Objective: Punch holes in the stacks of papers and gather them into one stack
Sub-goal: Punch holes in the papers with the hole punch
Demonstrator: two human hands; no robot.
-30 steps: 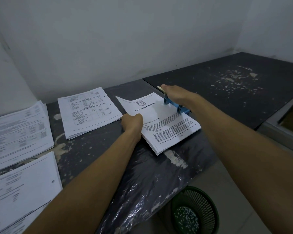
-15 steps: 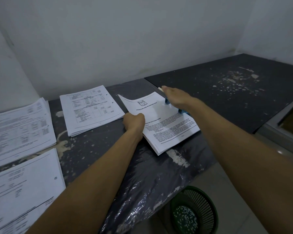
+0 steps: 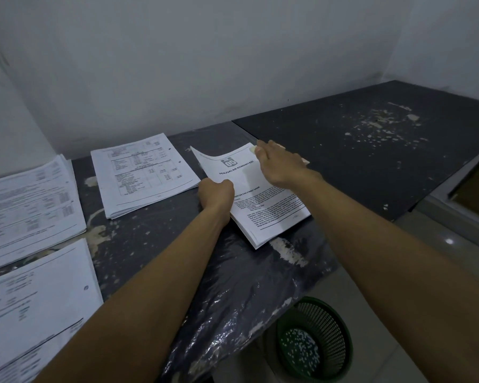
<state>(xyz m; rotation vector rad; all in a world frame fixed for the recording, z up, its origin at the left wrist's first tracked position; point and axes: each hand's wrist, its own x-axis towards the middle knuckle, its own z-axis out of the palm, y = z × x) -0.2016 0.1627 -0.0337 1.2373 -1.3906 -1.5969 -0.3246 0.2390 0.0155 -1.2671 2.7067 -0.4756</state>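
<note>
- Nearest you, your left hand (image 3: 215,195) grips the near-left edge of the paper stack (image 3: 263,197), fingers curled round it, steadying it on the dark table (image 3: 371,150).
- The stack's long axis runs from near-right to far-left; its right edge points toward your other hand.
- Farther out, your right hand (image 3: 281,165) lies flat, fingers straight, pressing the hole punch (image 3: 304,161), which is almost wholly hidden beneath it.
- The punch sits at the stack's far-right edge, so the right hand is the nearer one for the press.
</note>
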